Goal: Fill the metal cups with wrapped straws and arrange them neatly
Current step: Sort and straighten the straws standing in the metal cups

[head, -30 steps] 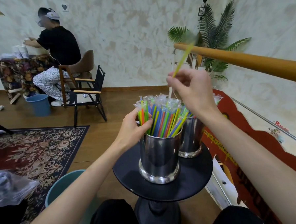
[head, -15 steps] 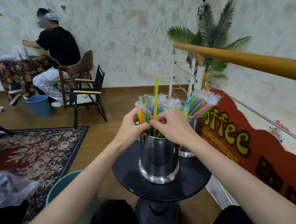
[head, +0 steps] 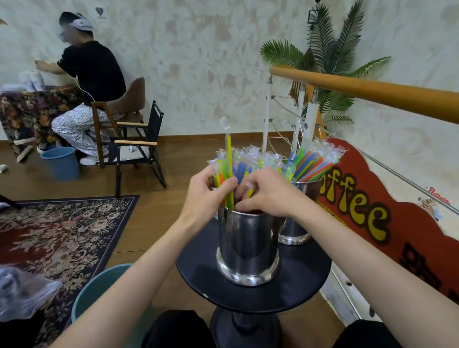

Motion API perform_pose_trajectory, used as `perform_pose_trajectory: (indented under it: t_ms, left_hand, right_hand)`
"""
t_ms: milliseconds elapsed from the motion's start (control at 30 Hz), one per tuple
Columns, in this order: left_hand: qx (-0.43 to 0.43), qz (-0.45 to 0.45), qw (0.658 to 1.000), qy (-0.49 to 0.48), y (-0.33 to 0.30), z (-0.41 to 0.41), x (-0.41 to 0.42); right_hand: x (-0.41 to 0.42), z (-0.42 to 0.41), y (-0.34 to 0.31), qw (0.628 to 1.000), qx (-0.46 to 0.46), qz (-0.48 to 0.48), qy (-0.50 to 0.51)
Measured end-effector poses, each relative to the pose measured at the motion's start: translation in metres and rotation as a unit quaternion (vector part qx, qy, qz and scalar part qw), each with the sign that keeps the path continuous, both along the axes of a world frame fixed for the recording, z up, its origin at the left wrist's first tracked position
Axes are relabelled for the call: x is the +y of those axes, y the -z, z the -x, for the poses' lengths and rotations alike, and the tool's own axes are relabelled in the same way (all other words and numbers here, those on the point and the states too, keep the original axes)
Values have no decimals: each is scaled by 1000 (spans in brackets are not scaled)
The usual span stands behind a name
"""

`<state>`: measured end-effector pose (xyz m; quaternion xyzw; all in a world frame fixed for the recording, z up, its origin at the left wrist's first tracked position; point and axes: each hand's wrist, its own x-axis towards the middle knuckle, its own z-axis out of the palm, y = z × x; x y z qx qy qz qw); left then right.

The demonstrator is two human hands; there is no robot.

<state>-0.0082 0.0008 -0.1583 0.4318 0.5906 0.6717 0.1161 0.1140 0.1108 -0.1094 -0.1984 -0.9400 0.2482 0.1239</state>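
We're sitting at a little round black table next to a wooden stair rail, coffee sign at 3 o'clock. Both hands are working the near metal cup. Our left hand is curling around the straw bundle at its 9 o'clock side, and our right hand is pinching into the bundle from 3 o'clock. One yellow straw is sticking up nearly vertical toward 12, proud of the rest, closest to the left thumb, so pushing it straight down looks like the next move. The far cup, at 1 o'clock, is holding its own fanned bunch.
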Motion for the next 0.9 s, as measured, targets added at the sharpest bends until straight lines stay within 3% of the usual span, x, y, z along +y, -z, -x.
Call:
perform_pose_trajectory:
  t_ms: [233, 533, 733, 900]
  left_hand:
    - [39, 8, 999, 32, 0, 2, 1]
    - [80, -2, 997, 16, 5, 8, 1]
    - [82, 18, 996, -40, 8, 5, 6]
    - [82, 28, 996, -37, 7, 4, 5]
  right_hand:
    - [-1, -2, -10, 969, 221, 90, 59]
    - [-1, 2, -6, 951, 275, 140, 15]
    - [6, -9, 4, 970, 227, -50, 76]
    - [4, 0, 12, 975, 155, -139, 82]
